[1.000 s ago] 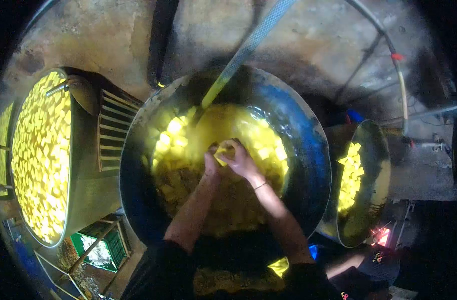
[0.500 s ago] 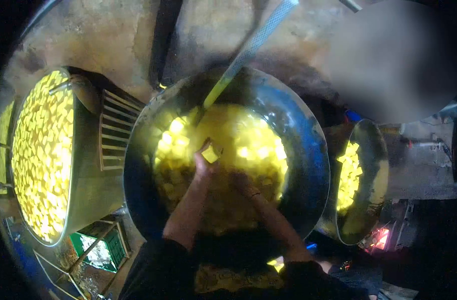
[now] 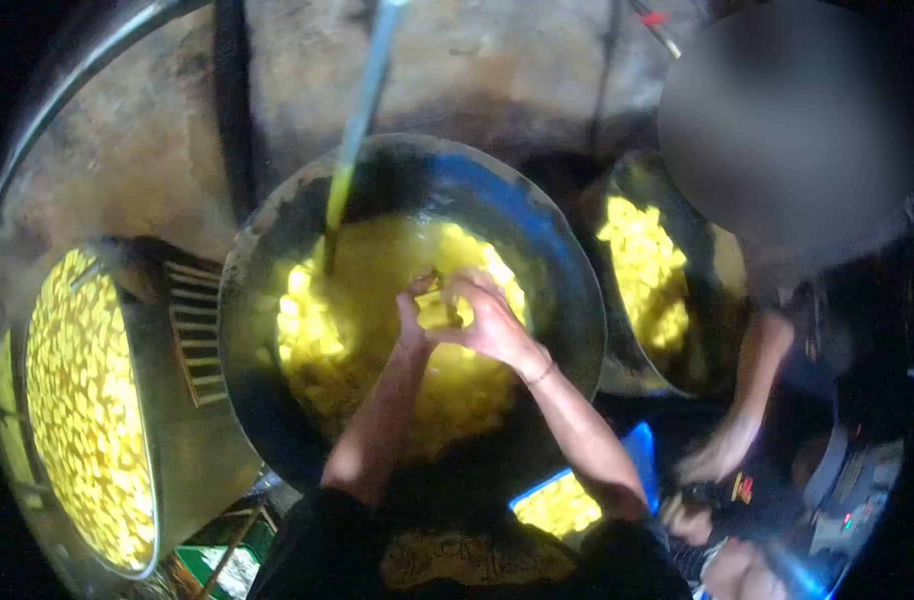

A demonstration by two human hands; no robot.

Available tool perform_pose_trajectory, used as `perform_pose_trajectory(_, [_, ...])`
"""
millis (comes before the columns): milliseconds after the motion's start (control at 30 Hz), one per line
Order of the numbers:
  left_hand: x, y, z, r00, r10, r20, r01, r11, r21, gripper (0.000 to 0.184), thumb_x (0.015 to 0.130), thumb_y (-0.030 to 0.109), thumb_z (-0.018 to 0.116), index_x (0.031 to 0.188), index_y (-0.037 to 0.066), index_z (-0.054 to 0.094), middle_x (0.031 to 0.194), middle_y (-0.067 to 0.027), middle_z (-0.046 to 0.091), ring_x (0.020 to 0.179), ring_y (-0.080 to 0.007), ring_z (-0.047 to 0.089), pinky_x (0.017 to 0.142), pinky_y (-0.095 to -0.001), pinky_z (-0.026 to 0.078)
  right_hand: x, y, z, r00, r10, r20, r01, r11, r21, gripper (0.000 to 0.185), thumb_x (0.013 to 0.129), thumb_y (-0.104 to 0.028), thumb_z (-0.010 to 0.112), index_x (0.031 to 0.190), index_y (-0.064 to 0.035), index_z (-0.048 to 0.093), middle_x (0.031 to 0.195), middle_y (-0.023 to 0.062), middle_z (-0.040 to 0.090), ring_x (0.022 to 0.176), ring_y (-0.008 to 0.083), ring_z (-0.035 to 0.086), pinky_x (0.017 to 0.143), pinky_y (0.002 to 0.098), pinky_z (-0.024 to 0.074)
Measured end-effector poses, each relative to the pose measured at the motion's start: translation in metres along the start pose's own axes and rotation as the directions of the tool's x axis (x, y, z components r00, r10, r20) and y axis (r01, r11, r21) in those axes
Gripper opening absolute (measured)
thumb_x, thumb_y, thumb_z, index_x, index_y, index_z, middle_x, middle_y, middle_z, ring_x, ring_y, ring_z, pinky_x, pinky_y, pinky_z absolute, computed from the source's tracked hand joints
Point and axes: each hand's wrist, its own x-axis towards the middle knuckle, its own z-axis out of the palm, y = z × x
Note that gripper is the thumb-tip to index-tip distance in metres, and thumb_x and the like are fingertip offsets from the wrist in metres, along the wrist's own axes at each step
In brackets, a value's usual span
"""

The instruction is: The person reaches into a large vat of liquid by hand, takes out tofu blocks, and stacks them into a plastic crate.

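Above a large round pan [image 3: 567, 290] of yellowish liquid, my left hand [image 3: 414, 308] is closed on a yellow block [image 3: 436, 309]. My right hand [image 3: 489, 318] curves round the other side of the block with its fingers bent; whether its fingertips touch the block is blurred. Yellow blocks [image 3: 307, 318] lie heaped in the left part of the pan, and more sit at its right side, partly behind my right hand. A long pole or hose [image 3: 355, 135] reaches into the pan from above.
On the left stands a big vat [image 3: 87, 410] full of yellow blocks, with a slatted rack [image 3: 197, 330] beside it. Another pan [image 3: 642, 270] with yellow blocks is at right. A blue container [image 3: 642, 460], a green crate [image 3: 192, 560] and another person's arm [image 3: 762, 370] are lower down.
The view has swung, so the pans sit further left. My right hand has risen back to the block in my left hand. Another person's arm now shows at the right.
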Motion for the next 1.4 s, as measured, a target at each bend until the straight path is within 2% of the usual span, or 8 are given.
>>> perform_pose_trajectory(167, [-0.042, -0.032, 0.102, 0.956, -0.071, 0.285, 0.085, 0.996, -0.039, 0.057, 0.087, 0.062, 0.037, 0.099, 0.009, 0.053, 0.083, -0.0063, 0.057, 0.078, -0.0184, 0.059, 0.065, -0.029, 0.052, -0.051, 0.006, -0.059, 0.966, 0.209, 0.153, -0.237, 0.951, 0.197, 0.074, 0.064, -0.024, 0.078, 0.129, -0.0095, 0.045, 0.144, 0.0221, 0.026, 0.136, 0.0345, 0.019, 0.111, 0.0432, 0.0209])
perform_pose_trajectory(300, [-0.111, -0.068, 0.187, 0.912, -0.348, 0.217, 0.317, 0.934, 0.166, 0.074, 0.085, 0.071, 0.029, 0.117, 0.007, 0.048, 0.095, -0.0093, 0.059, 0.082, -0.0188, 0.06, 0.068, -0.0315, 0.052, -0.131, 0.002, -0.124, 0.99, 0.1, -0.096, -0.059, 0.933, 0.355, 0.054, 0.062, -0.022, 0.078, 0.109, -0.0044, 0.056, 0.111, 0.0125, 0.053, 0.109, 0.0271, 0.048, 0.095, 0.0356, 0.0375])
perform_pose_trajectory(500, [-0.183, -0.15, 0.238, 0.787, -0.392, 0.476, 0.092, 0.838, 0.538, 0.083, 0.089, 0.055, 0.045, 0.141, -0.003, 0.016, 0.145, -0.0215, 0.022, 0.135, -0.0298, 0.023, 0.111, -0.0364, 0.012, -0.349, -0.052, -0.172, 0.627, 0.732, -0.266, -0.172, 0.462, 0.87, 0.053, 0.068, -0.025, 0.07, 0.113, -0.002, 0.054, 0.113, 0.0097, 0.054, 0.104, 0.0186, 0.052, 0.087, 0.0302, 0.0435])
perform_pose_trajectory(633, [-0.175, -0.154, 0.201, 0.799, -0.131, 0.587, -0.586, 0.049, 0.809, 0.076, 0.08, 0.02, 0.067, 0.138, -0.001, 0.023, 0.143, -0.0202, 0.025, 0.133, -0.0316, 0.024, 0.109, -0.0394, 0.021, -0.513, -0.025, -0.083, -0.104, 0.995, 0.009, -0.329, -0.044, 0.943, 0.052, 0.08, -0.034, 0.059, 0.122, -0.0036, 0.051, 0.12, 0.0096, 0.052, 0.103, 0.0156, 0.051, 0.084, 0.0291, 0.0449])
perform_pose_trajectory(733, [-0.172, -0.157, 0.173, 0.719, -0.199, 0.666, -0.686, -0.36, 0.633, 0.074, 0.082, 0.023, 0.064, 0.138, -0.002, 0.023, 0.138, -0.0248, 0.029, 0.129, -0.0369, 0.029, 0.108, -0.0418, 0.021, -0.599, 0.01, -0.011, -0.17, 0.983, 0.066, -0.345, -0.122, 0.931, 0.059, 0.079, -0.04, 0.06, 0.124, -0.0035, 0.05, 0.125, 0.0128, 0.05, 0.102, 0.0176, 0.051, 0.079, 0.0305, 0.0459])
perform_pose_trajectory(1000, [-0.182, -0.178, 0.17, 0.755, -0.201, 0.624, -0.654, -0.294, 0.697, 0.08, 0.073, 0.002, 0.068, 0.138, -0.002, 0.023, 0.139, -0.0231, 0.031, 0.13, -0.0341, 0.029, 0.109, -0.0394, 0.022, -0.64, 0.072, 0.133, -0.657, 0.743, -0.133, -0.754, -0.639, 0.155, 0.078, 0.071, -0.066, 0.058, 0.131, -0.018, 0.044, 0.142, 0.0247, 0.023, 0.132, 0.0487, 0.011, 0.103, 0.0613, 0.019])
perform_pose_trajectory(1367, [-0.168, -0.154, 0.161, 0.822, -0.372, 0.431, -0.521, -0.188, 0.833, 0.082, 0.077, 0.005, 0.068, 0.142, 0.004, 0.018, 0.143, -0.0173, 0.027, 0.133, -0.0288, 0.026, 0.11, -0.0384, 0.021, -0.652, 0.068, 0.132, -0.544, 0.839, -0.034, -0.831, -0.543, -0.116, 0.086, 0.07, -0.063, 0.065, 0.134, -0.013, 0.039, 0.141, 0.0211, 0.031, 0.121, 0.0476, 0.035, 0.095, 0.0571, 0.0339])
perform_pose_trajectory(1400, [-0.161, -0.136, 0.159, 0.831, -0.449, 0.329, -0.314, 0.109, 0.943, 0.077, 0.079, 0.003, 0.065, 0.142, 0.007, 0.02, 0.143, -0.015, 0.029, 0.13, -0.028, 0.03, 0.106, -0.0379, 0.028, -0.655, 0.071, 0.126, -0.511, 0.859, -0.039, -0.842, -0.509, -0.179, 0.084, 0.07, -0.061, 0.066, 0.133, -0.0112, 0.04, 0.138, 0.0209, 0.034, 0.117, 0.0453, 0.039, 0.093, 0.0547, 0.0359])
